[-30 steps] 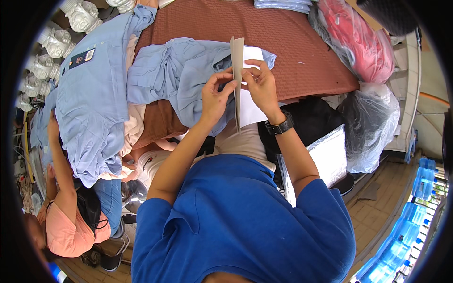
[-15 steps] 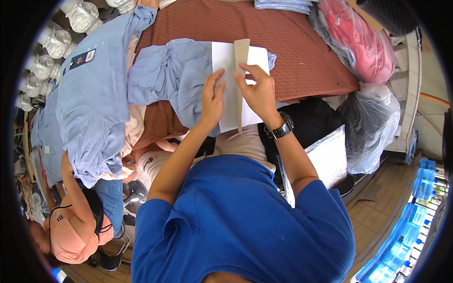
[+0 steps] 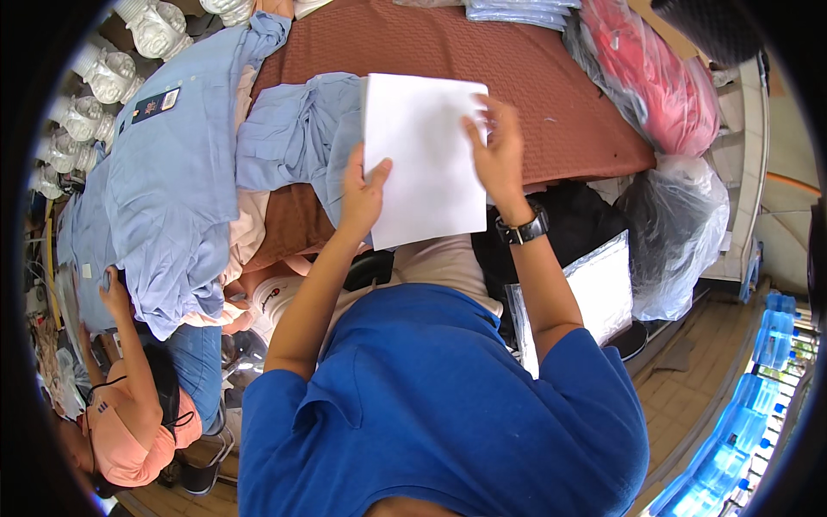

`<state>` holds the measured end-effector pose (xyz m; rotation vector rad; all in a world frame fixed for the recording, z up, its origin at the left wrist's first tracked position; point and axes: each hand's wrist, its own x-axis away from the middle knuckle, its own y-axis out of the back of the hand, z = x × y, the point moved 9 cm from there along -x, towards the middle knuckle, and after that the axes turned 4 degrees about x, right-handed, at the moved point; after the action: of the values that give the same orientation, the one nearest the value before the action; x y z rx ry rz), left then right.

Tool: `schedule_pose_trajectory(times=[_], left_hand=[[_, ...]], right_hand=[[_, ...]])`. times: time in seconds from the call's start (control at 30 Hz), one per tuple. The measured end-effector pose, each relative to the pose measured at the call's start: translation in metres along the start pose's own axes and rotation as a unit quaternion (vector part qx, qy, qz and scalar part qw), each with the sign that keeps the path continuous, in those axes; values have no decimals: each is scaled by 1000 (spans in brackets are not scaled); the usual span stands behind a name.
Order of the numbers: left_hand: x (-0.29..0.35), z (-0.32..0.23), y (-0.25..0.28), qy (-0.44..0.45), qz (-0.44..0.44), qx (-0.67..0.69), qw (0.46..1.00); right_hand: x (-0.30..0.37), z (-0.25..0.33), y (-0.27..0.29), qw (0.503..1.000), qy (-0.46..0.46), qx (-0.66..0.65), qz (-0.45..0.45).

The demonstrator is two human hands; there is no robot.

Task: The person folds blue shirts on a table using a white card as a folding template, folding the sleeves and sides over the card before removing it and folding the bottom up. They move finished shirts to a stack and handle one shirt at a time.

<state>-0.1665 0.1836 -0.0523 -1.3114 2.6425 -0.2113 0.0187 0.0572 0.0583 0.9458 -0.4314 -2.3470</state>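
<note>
My left hand (image 3: 362,194) holds a white sheet of paper or thin card (image 3: 424,172) by its left edge, thumb on the front and fingers behind. At the sheet's upper right edge is my right hand (image 3: 500,151), wearing a black wristwatch. Its thumb and fingers are apart, and the fingertips are blurred; no grip on the sheet shows. A rumpled light-blue garment (image 3: 297,129) lies behind and left of the sheet, partly covered by it.
A brown cloth (image 3: 568,112) covers the table. Light-blue shirts (image 3: 172,189) lie at left, one with a dark tag (image 3: 157,105). Plastic-wrapped red clothing (image 3: 650,77) and a clear plastic bag (image 3: 676,233) are at right. Another person (image 3: 142,414) sits at lower left.
The white sheet now faces me whole, shifted slightly left; the tan strip along its middle no longer shows. My left hand moved left and down, my right hand moved right to the sheet's edge.
</note>
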Motion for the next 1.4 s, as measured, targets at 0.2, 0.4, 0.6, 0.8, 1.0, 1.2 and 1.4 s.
schedule_pose_trajectory(times=[0.2,0.4,0.6,0.8,1.0,1.2,1.4], left_hand=[[-10,-27,31,1,-16,102,995],[-9,-39,29,-19,27,115,993],[1,-51,26,-56,86,100,990],[5,-49,38,-27,53,166,984],[3,-35,96,-25,-43,215,975],[14,-56,131,-54,-124,137,981],[22,-63,147,-89,-156,119,976]], right_hand=[[3,-70,-3,933,-218,-261,121],[31,-24,-20,845,-311,-376,217],[25,-12,-6,935,-202,-247,157],[22,9,3,945,-133,-259,147],[14,19,2,953,-150,-233,118],[9,-2,6,962,-156,-212,72],[7,-29,21,971,-154,-183,3]])
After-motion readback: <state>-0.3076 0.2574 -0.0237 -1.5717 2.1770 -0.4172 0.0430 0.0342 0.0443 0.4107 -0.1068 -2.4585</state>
